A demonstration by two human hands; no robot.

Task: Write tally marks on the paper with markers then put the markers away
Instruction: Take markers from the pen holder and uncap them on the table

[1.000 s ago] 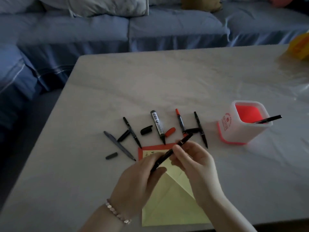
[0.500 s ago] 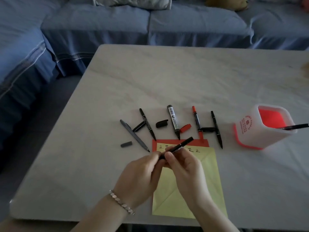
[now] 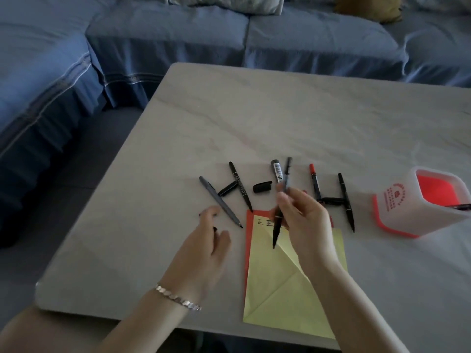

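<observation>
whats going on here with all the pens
A person is doing tally marks. The right hand grips a black marker, tip down just above the yellow paper, which already has marks along its top. The left hand is off beside the grey pen; blur hides whether it holds anything. Other markers and loose caps lie on the table, and one pen sits in the cup.

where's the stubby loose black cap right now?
Head view, mid-table: the stubby black plastic cap lies between the thin black marker and the thick labelled black marker, beyond the yellow paper.
</observation>
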